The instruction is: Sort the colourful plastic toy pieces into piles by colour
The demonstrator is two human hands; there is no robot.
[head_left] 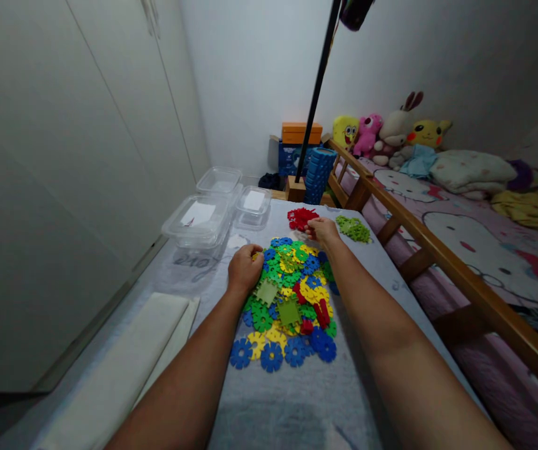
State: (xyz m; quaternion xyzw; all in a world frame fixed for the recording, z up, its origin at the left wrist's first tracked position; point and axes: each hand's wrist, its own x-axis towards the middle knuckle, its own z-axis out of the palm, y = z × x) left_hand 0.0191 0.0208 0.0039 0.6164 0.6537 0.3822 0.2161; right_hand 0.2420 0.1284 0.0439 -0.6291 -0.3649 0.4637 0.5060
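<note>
A heap of plastic snowflake discs point(271, 356) in blue, green and yellow spreads over the cloth-covered table. Olive-green square pieces point(289, 312) and a few red pieces point(321, 312) lie on top of it. My left hand point(245, 269) is at the heap's upper left edge, fingers curled in by a bit of yellow; what they grip is hidden. Beyond the heap, my right hand point(323, 231) has its fingers pinched together at the right side of a small red pile point(301, 219). Whatever is between those fingertips is too small to make out. Right of that hand lies a light-green pile point(353, 229).
Clear plastic boxes point(196, 219) with lids stand at the table's back left. Folded white material point(128, 369) lies along the left side. A wooden bed rail point(419, 250) borders the right side. A black pole point(316, 94) rises behind the table, beside a blue foam roller point(319, 175).
</note>
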